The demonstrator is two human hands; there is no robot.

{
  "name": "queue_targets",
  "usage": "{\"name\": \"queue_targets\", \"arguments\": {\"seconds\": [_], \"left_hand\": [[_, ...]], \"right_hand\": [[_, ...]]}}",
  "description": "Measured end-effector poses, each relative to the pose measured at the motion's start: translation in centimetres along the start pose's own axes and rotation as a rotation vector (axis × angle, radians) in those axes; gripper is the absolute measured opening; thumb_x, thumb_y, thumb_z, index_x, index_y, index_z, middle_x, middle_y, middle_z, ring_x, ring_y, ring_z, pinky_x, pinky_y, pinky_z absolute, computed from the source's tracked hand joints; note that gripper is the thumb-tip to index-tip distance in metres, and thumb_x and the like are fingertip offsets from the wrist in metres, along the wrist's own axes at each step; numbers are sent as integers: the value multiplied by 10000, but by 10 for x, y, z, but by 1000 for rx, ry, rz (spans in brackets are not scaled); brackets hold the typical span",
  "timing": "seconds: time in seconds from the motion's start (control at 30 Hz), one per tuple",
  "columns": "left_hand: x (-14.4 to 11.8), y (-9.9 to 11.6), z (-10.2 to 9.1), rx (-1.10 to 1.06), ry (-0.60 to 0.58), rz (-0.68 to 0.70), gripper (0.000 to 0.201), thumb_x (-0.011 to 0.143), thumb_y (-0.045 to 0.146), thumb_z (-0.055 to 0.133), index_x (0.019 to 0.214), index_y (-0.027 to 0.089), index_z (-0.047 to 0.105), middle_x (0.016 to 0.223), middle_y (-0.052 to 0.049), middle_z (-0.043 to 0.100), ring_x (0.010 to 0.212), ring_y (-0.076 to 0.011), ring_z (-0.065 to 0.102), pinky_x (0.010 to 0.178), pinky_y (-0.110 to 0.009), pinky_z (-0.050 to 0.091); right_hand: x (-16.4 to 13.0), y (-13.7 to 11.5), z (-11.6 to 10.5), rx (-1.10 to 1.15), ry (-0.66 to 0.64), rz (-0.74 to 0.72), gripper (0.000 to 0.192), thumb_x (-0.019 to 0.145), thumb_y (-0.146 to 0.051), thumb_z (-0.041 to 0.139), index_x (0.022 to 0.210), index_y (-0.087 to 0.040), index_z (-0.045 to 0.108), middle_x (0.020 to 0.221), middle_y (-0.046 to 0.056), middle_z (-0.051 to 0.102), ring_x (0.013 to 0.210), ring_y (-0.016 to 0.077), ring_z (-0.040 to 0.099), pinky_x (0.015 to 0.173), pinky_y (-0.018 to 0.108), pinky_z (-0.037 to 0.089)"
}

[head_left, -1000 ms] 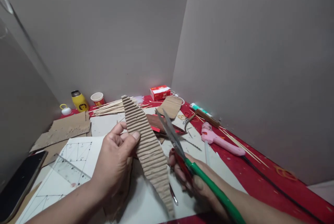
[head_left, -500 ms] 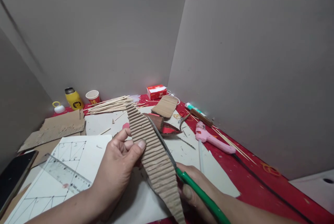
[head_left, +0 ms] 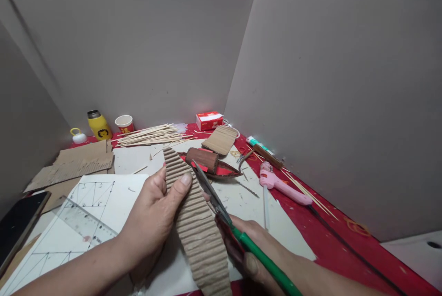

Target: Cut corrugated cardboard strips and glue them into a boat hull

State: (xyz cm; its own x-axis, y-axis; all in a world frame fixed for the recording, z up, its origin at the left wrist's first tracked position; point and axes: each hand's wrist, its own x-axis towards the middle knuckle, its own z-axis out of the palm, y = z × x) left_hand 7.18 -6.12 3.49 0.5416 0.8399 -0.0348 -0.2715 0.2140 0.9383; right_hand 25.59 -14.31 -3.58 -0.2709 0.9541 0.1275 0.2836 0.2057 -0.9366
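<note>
Since a second ago we are seeing the corrugated cardboard strip drop lower and nearer to us, and the scissors, which were standing apart from it with blades spread, are now lying with their blades against the strip's right edge. The left hand is still pinching the strip, thumb pressing on the ribbed face near its upper end and fingers curling behind. The right hand is staying wrapped around the green scissor handles, below and right of the strip.

We are finding little writing to read: the red cup and the red box are carrying marks too small to make out, and the clear ruler is showing fine gradations only. The yellow bottle is bearing a dark round emblem.

The strip is looking like brown, ribbed card, long and tapering, held above the white sheet with a pencilled triangle grid. Thin wooden sticks are lying in a loose bundle at the back, and a glossy pink glue gun is resting on the red table cover.
</note>
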Motion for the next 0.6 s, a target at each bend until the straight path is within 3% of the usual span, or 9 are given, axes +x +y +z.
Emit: {"name": "queue_targets", "arguments": {"seconds": [0.2, 0.37, 0.6], "left_hand": [[0, -2, 2, 94, 29, 54, 247, 885, 334, 649, 1096, 204, 652, 978, -33, 737, 880, -178, 685, 792, -277, 548], [0, 0, 1, 143, 9, 81, 184, 888, 323, 643, 1027, 206, 669, 1047, -32, 727, 1002, -187, 662, 937, -307, 505], [1, -14, -4, 113, 7, 68, 186, 907, 366, 608, 1002, 215, 659, 1063, -20, 723, 1020, -190, 660, 942, -302, 500]], "right_hand": [[2, -17, -7, -13, -86, -33, 638, 858, -720, 427, 1189, -199, 587, 989, 106, 661, 925, 292, 595, 895, 405, 495], [1, -15, -5, -1, -96, -16, 613, 869, -673, 468, 1204, -174, 589, 997, 107, 679, 883, 269, 617, 862, 375, 510], [-2, -12, -3, 20, -70, -14, 588, 859, -677, 492, 1135, -178, 637, 930, 85, 692, 826, 254, 625, 803, 334, 520]]}}
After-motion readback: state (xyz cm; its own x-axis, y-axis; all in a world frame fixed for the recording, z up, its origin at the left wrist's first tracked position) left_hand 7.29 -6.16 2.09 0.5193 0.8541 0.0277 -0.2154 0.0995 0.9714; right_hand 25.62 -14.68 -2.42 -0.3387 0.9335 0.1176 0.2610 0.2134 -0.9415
